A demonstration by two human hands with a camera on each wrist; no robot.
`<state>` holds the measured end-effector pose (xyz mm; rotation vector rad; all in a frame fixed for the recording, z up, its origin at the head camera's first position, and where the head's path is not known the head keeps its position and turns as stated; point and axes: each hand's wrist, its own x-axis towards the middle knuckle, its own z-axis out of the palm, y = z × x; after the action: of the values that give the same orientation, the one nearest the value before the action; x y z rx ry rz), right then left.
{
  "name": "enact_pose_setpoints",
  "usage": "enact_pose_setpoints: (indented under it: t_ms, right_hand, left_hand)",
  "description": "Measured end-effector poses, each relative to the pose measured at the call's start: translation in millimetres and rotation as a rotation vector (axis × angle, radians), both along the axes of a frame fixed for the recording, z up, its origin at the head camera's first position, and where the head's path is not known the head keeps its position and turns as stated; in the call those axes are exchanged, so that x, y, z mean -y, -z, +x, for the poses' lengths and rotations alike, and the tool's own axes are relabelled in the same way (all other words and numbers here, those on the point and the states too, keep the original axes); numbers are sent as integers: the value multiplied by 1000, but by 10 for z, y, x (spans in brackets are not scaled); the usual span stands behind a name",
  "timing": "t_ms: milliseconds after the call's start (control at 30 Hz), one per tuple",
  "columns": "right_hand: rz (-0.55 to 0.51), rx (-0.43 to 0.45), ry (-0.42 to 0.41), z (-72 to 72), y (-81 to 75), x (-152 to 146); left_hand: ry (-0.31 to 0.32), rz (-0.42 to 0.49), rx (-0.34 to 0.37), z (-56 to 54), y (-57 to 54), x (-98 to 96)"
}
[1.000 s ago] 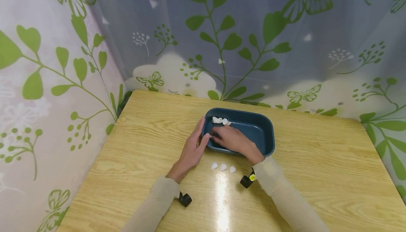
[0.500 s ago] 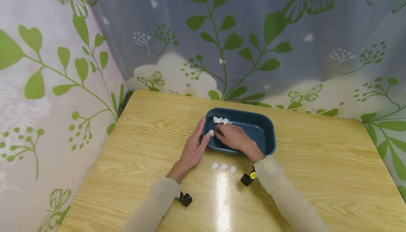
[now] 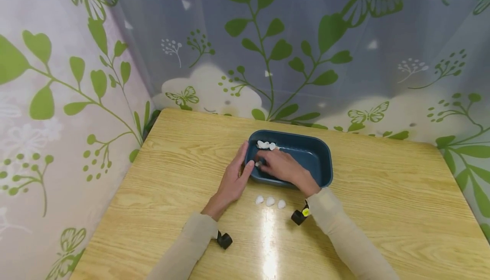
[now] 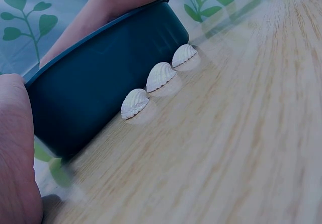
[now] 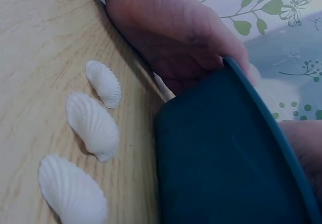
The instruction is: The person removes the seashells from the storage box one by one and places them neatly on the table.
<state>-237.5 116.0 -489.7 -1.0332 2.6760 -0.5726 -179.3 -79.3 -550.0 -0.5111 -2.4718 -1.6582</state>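
Dark blue was the single basin (image 3: pixel 306 156) on my head feed, set on one wood-grain table (image 3: pixel 191 152). I counted three white shells (image 3: pixel 270 201) in a row on the tabletop before its near wall, a cluster of shells (image 3: pixel 264 144), at least three, inside by the far left corner, and one lone shell (image 3: pixel 257 164) inside at the left end. Two hands were at work: the left hand (image 3: pixel 234 173) lay spread along the basin's left end, thumb over the rim; the right hand (image 3: pixel 279 165) reached inside, fingers bent at the lone shell, too blurred for me to tell whether they pinched it. Half a second earlier I had seen that shell round and pale by the left thumb, the right fingers off to its right; now they were at it and less of it showed. The left hand, row and cluster had kept their places. My left wrist feed gave the same three, ribbed, near the outer wall, and one forearm (image 4: pixel 100 17) crossing the rim. My right wrist feed showed three again, with the left thumb on the rim.
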Motion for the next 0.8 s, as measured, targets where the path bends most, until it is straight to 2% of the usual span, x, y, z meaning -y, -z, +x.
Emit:
enact_pose_setpoints:
  t_ms: [167, 300, 467, 633, 800]
  right_hand:
    - [-8, 46, -18, 6, -43, -70]
    - [1, 86, 2, 20, -66, -104]
    - [54, 46, 25, 35, -80, -133]
    - [35, 87, -6, 34, -116, -190]
    - [79, 100, 31, 33, -139, -229]
  left_hand:
    - [0, -3, -2, 7, -14, -3]
    - [-7, -13, 3, 18, -25, -3]
    - [-15, -10, 3, 24, -35, -4]
    - [-6, 0, -2, 19, -34, -7]
    - [-4, 2, 3, 11, -26, -8]
